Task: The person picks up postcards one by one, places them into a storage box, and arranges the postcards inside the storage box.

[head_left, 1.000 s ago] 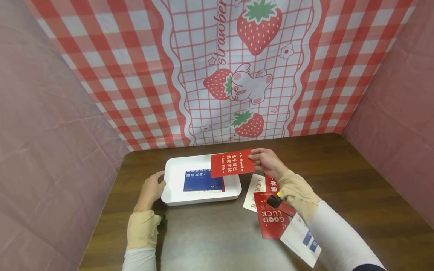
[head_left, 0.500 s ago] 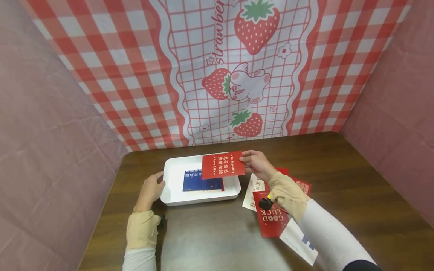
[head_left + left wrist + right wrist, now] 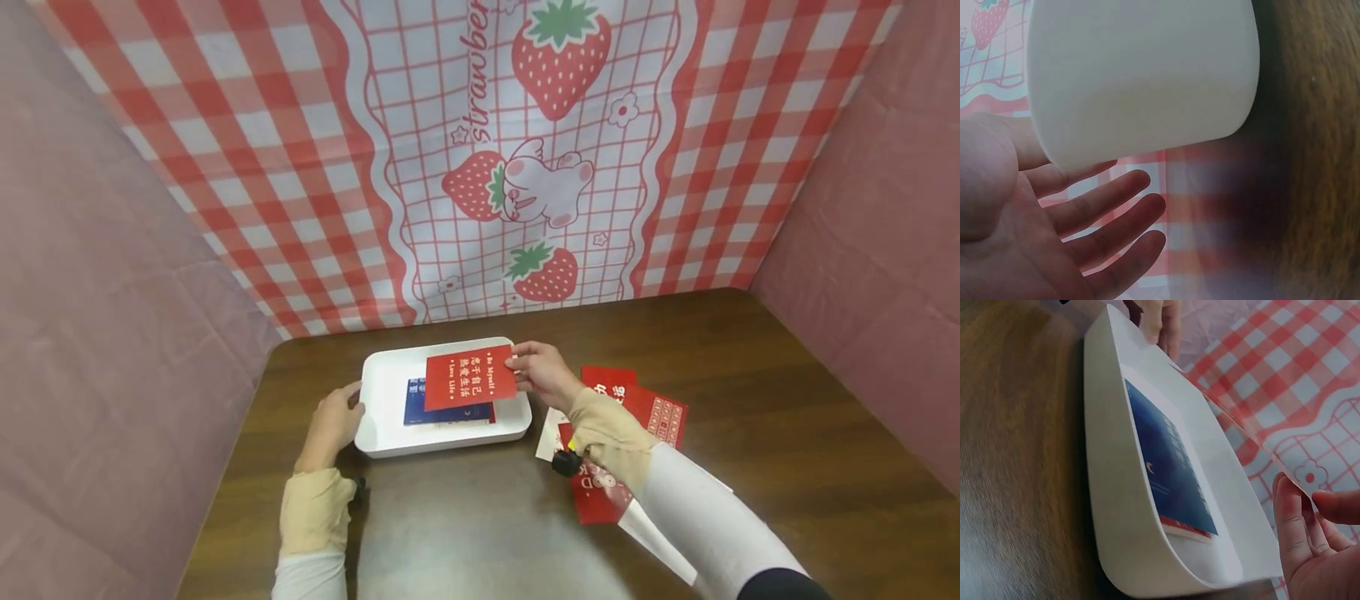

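Note:
My left hand (image 3: 335, 421) is at the left end of a white tray (image 3: 375, 442), its thumb over the rim and the other fingers spread outside the end wall. In the left wrist view, the tray wall (image 3: 1147, 81) hides the tips of the thumb and index finger. My right hand (image 3: 546, 372) pinches the right edge of a red card (image 3: 468, 379) with pale lettering. The card is tilted above the tray in the right wrist view. Beneath it, inside the tray, lies a dark blue card (image 3: 1169, 469) on top of a red-edged card (image 3: 1185, 528).
Several cards lie partly overlapping to the right of the tray, among them a red card with a printed grid (image 3: 663, 421), a red lettered card (image 3: 600, 500) and a white card (image 3: 656, 542). My right forearm (image 3: 712, 508) covers part of them. A checked strawberry cloth (image 3: 315, 208) hangs behind the table.
My right hand has carried the red card leftward and toward me, further over the tray and the blue card. The left hand stays at the tray's left end.

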The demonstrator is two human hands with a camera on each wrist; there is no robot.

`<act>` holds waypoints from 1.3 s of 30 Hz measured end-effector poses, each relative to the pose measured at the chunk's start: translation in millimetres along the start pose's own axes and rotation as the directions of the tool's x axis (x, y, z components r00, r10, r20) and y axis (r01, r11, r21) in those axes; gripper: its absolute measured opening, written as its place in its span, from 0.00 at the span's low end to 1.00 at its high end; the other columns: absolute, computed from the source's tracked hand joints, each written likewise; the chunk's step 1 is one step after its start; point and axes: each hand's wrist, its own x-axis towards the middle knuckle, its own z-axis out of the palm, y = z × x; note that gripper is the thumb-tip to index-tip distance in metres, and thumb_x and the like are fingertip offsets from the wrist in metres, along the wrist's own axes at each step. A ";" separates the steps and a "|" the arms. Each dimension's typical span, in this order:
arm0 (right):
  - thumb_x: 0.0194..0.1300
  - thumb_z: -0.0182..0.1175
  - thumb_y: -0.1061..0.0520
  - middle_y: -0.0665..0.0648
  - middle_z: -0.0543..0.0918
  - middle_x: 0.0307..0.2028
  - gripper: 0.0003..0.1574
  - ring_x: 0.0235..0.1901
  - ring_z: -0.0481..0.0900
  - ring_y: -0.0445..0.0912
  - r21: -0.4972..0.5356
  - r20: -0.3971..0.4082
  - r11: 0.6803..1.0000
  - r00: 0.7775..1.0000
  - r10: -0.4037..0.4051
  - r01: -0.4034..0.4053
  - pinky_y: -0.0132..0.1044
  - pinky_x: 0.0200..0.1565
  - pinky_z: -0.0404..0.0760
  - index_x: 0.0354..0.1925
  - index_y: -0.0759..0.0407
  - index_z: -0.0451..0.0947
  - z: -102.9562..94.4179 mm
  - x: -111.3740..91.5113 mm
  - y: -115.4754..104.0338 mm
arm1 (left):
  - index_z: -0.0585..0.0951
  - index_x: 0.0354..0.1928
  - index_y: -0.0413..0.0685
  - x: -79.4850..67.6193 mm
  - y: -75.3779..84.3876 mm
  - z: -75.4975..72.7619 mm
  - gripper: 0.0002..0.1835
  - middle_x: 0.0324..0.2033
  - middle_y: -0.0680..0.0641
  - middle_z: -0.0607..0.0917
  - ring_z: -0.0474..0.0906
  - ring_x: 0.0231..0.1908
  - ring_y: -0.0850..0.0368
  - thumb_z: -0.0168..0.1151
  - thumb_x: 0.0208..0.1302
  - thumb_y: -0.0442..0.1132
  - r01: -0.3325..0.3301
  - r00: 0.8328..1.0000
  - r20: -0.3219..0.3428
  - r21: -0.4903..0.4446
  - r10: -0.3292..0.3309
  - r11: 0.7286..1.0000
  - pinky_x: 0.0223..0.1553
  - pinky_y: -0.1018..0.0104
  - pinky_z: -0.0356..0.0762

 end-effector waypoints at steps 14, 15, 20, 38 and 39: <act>0.70 0.51 0.63 0.57 0.79 0.29 0.16 0.22 0.82 0.42 -0.062 0.022 0.996 0.997 0.072 -0.071 0.34 0.29 0.86 0.52 0.73 0.67 18.5 5.5 21.0 | 0.68 0.68 0.36 -5.9 -4.4 5.3 0.26 0.67 0.30 0.67 0.62 0.67 0.31 0.49 0.69 0.36 -0.017 1.000 -0.004 -0.007 0.017 1.000 0.67 0.37 0.60; 0.71 0.51 0.61 0.58 0.79 0.31 0.18 0.24 0.82 0.42 -0.082 0.032 0.993 0.996 0.082 -0.079 0.35 0.31 0.86 0.52 0.74 0.67 18.8 5.1 21.2 | 0.68 0.68 0.36 -5.9 -4.9 5.3 0.26 0.66 0.30 0.68 0.62 0.67 0.31 0.49 0.69 0.36 -0.016 1.000 -0.002 -0.009 0.016 1.000 0.67 0.37 0.60; 0.72 0.52 0.56 0.68 0.80 0.45 0.26 0.39 0.83 0.50 -0.251 0.075 0.967 0.995 0.070 -0.049 0.40 0.45 0.85 0.57 0.77 0.68 22.0 -0.4 18.8 | 0.68 0.68 0.37 -5.3 -5.6 3.1 0.26 0.66 0.31 0.69 0.64 0.67 0.31 0.49 0.69 0.36 -0.011 1.000 -0.002 -0.018 0.010 1.000 0.66 0.37 0.62; 0.71 0.52 0.56 0.75 0.72 0.61 0.30 0.57 0.74 0.65 -0.449 0.286 0.888 0.958 0.037 0.099 0.49 0.53 0.80 0.64 0.73 0.63 -18.5 -12.5 -15.3 | 0.68 0.67 0.36 -1.9 -2.4 -3.1 0.26 0.62 0.30 0.73 0.68 0.64 0.32 0.49 0.68 0.36 -0.032 0.999 0.003 -0.002 0.032 0.999 0.65 0.39 0.64; 0.71 0.51 0.56 0.75 0.72 0.61 0.30 0.58 0.74 0.66 -0.450 0.307 0.886 0.951 0.036 0.111 0.49 0.54 0.80 0.64 0.73 0.63 -20.9 -13.3 -17.6 | 0.68 0.67 0.36 -1.9 -2.1 -3.3 0.26 0.62 0.30 0.74 0.68 0.64 0.32 0.49 0.68 0.36 -0.033 0.999 0.003 -0.002 0.034 0.999 0.65 0.39 0.65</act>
